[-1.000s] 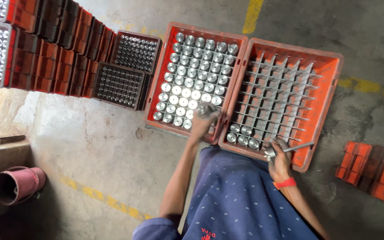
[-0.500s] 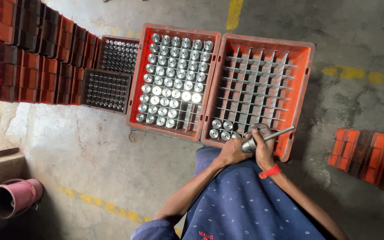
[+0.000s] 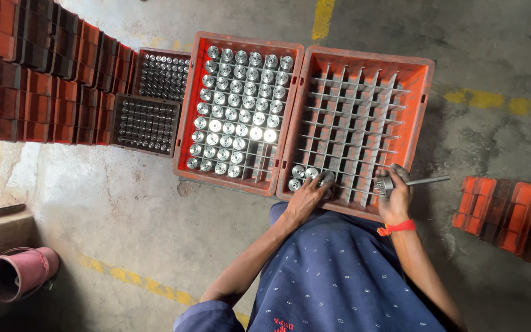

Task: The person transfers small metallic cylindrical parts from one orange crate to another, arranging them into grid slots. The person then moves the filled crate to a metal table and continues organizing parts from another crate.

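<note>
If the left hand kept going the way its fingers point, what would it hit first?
Probably the metal cylinder at the left hand's fingertips, in the near row of the right orange crate; beyond it, empty grid cells. Depth is uncertain.

Stained grey concrete floor [image 3: 124, 209] with worn yellow lines [image 3: 324, 17], seemingly under daylight.

2 orange crates [image 3: 239, 110], 2 hands [image 3: 307, 195]

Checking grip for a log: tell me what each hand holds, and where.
Right hand grips a metal rod tool at its head end. Left hand pinches a round metal part by its top.
</note>
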`<state>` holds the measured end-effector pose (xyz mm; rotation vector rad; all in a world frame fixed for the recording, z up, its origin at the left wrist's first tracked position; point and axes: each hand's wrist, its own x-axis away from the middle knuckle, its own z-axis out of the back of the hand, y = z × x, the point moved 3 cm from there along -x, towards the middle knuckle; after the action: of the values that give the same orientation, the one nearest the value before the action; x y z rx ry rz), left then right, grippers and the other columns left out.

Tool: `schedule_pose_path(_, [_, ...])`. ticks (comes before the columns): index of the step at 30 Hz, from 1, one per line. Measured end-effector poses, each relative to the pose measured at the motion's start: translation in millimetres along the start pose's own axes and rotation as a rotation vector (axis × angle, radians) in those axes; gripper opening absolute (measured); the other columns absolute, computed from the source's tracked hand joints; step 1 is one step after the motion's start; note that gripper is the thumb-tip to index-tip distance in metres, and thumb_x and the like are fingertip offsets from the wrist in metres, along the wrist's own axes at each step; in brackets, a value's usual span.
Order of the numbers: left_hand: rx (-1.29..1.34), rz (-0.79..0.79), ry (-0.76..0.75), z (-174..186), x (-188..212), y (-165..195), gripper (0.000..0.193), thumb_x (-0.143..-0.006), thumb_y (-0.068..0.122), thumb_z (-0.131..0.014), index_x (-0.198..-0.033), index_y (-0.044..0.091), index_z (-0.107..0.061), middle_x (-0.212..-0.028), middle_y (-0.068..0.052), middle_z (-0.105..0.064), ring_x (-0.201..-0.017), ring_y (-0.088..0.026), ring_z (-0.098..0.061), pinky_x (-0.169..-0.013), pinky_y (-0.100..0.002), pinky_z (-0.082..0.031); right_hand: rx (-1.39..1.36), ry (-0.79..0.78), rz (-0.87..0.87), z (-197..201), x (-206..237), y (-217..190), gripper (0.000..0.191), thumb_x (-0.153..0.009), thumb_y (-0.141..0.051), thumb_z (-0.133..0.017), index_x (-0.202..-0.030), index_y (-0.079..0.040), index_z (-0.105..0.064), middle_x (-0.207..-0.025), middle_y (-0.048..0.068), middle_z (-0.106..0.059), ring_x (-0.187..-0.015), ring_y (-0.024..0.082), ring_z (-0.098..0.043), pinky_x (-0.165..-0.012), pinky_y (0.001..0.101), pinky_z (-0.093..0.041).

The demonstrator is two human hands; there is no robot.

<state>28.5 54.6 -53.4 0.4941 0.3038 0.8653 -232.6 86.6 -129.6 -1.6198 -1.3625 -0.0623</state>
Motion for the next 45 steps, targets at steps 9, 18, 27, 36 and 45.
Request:
schedule_pose_path(9, [0.105, 0.248, 0.366, 56.8, 1.3, -87.5, 0.034, -0.085, 0.001, -0.073, -0.117, 0.009, -0.07, -0.114, -0.014, -0.07, -0.105, -0.036, -0.066, -0.093, -0.045, -0.053, 0.038, 0.072, -0.041, 9.2, 34.4, 29.1, 0.013, -0.104, -0.006, -0.058, -0.116, -0.009, -0.063, -0.091, 0.007, -0.067, -0.09, 0.023, -0.07, -0.079, 0.0377, -0.058])
schedule_pose_path(18, [-0.173, 0.375, 0.229, 64.6, -39.4, -164.3, 0.046, -0.087, 0.034, -0.082, -0.123, 0.008, -0.07, -0.143, -0.02, -0.047, -0.142, -0.038, -0.039, -0.113, -0.058, -0.033, 0.087, 0.006, -0.024, -2.1, 37.1, 56.7, 0.012, -0.103, -0.003, -0.057, -0.114, -0.006, -0.061, -0.091, 0.009, -0.066, -0.092, 0.024, -0.069, -0.084, 0.0359, -0.058])
schedule_pose_path(27, [0.652, 0.25, 0.537, 131.0, -10.6, -139.1, 0.044, -0.074, 0.031, -0.088, -0.107, 0.011, -0.068, -0.123, -0.012, -0.067, -0.122, -0.028, -0.063, -0.101, -0.046, -0.055, 0.162, 0.015, -0.062, -4.3, 55.1, 52.0, 0.012, -0.101, -0.002, -0.057, -0.113, -0.005, -0.058, -0.097, 0.007, -0.067, -0.092, 0.02, -0.069, -0.085, 0.0359, -0.059])
schedule_pose_path(36, [0.823, 0.551, 0.053, 1.3, -5.4, -32.0, 0.037, -0.082, 0.034, -0.082, -0.106, 0.007, -0.073, -0.086, -0.013, -0.074, -0.071, -0.026, -0.071, -0.066, -0.043, -0.054, 0.225, -0.13, -0.021, -71.2, 51.6, 41.0, 0.015, -0.101, -0.005, -0.058, -0.117, -0.004, -0.06, -0.091, 0.01, -0.067, -0.088, 0.02, -0.069, -0.082, 0.0341, -0.055])
schedule_pose_path(45, [0.431, 0.477, -0.199, -30.7, -12.0, 27.6, 0.049, -0.077, 0.041, -0.084, -0.113, 0.01, -0.071, -0.093, -0.021, -0.076, -0.087, -0.04, -0.073, -0.078, -0.05, -0.056, 0.315, -0.236, 0.157, -79.2, 57.3, 32.6, 0.014, -0.102, -0.004, -0.06, -0.115, -0.002, -0.058, -0.085, 0.009, -0.066, -0.083, 0.019, -0.068, -0.081, 0.0324, -0.056])
